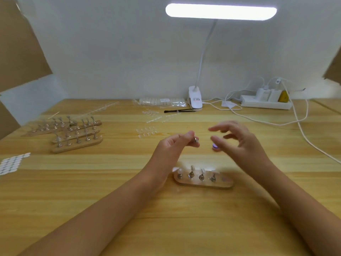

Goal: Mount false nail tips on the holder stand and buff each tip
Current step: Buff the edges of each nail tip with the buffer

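forearms are stretched over the wooden table (pixel 166 228). between them the holder stand (pixel 224 183) is laid flat, with four metal pegs upright in it. just beyond, a small metal peg (pixel 196 140) is pinched by the left hand (pixel 175 144). the right hand (pixel 239 141) is held with fingers spread and curved; a small purple thing (pixel 215 146) is seen at its thumb, and whether it is gripped cannot be told. clear nail tips (pixel 146 132) are scattered farther back.
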Demonstrator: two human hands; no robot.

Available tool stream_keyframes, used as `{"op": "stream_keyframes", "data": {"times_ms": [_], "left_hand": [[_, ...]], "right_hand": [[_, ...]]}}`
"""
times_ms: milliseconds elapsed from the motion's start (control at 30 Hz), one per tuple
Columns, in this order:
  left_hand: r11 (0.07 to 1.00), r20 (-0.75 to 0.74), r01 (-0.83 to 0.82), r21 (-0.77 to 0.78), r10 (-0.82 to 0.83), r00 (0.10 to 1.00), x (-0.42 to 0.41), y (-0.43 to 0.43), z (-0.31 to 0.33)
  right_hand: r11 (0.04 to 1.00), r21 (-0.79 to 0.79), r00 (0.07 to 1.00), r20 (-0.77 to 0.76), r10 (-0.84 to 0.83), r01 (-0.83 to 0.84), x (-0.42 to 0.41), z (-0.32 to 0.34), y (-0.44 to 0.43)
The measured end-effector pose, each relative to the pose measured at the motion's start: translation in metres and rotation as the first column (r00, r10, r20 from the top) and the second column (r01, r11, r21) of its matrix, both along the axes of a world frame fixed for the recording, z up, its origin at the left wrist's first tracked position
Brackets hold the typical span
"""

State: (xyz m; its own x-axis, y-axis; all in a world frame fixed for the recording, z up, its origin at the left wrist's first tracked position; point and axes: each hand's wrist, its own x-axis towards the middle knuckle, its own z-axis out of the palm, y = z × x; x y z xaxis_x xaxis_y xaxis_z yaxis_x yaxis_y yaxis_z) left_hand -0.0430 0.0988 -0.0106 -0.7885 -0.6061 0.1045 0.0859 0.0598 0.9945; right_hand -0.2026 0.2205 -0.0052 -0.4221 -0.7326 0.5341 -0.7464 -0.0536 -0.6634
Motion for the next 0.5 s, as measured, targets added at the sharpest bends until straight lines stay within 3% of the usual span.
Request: {"op": "stream_keyframes", "data": {"times_ms": [100, 233, 367, 433, 500], "left_hand": [[0.999, 0.005, 0.034, -0.035, -0.034, 0.999, 0.002, 0.001, 0.002], [0.996, 0.001, 0.06, -0.071, -0.06, 0.998, 0.002, -0.003, 0.002], [0.973, 0.054, 0.089, -0.215, -0.079, 0.995, 0.0, -0.004, -0.001], [0.963, 0.035, 0.049, -0.265, -0.042, 0.999, -0.001, -0.007, -0.002], [0.968, -0.015, -0.02, -0.251, 0.017, 1.0, 0.0, -0.013, 0.001]], "right_hand": [[0.986, -0.004, 0.986, 0.005, 0.165, -0.165, 0.023, 0.001, 0.0], [0.987, -0.071, 0.989, -0.03, 0.142, -0.144, 0.031, 0.003, -0.001], [0.992, -0.009, 0.983, -0.138, 0.122, -0.124, 0.024, 0.012, 0.001], [0.995, 0.004, 0.995, -0.024, 0.099, -0.099, 0.015, 0.02, 0.008], [0.991, 0.016, 0.967, 0.223, 0.123, -0.13, 0.007, 0.026, 0.02]]}}
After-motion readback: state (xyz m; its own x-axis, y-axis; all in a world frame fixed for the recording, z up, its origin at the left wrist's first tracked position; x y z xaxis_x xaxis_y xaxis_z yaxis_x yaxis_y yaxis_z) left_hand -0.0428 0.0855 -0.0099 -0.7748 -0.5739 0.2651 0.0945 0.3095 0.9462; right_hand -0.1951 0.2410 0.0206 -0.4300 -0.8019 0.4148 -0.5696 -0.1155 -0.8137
